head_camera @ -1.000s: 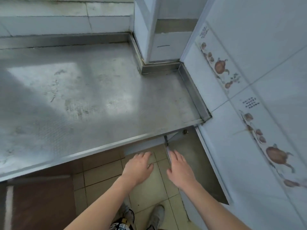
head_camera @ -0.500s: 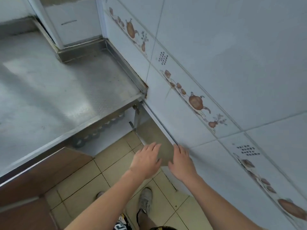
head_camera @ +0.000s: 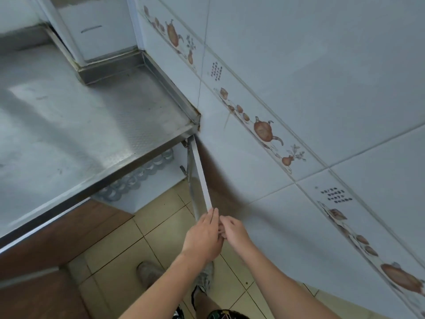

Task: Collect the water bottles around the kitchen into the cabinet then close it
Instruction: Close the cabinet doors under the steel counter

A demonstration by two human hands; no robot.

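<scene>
Your left hand [head_camera: 203,236] and right hand [head_camera: 233,231] meet at the free edge of the open cabinet door [head_camera: 202,180], at 6 o'clock. The left fingers lie fairly straight along that edge; the right fingers curl toward it, but you cannot tell if they grip. Bottles [head_camera: 138,173] stand in a row inside the cabinet, under the steel counter [head_camera: 92,116] at 10 o'clock. Tiled wall [head_camera: 322,88] fills 2 o'clock; beige floor tiles [head_camera: 156,226] below.
</scene>
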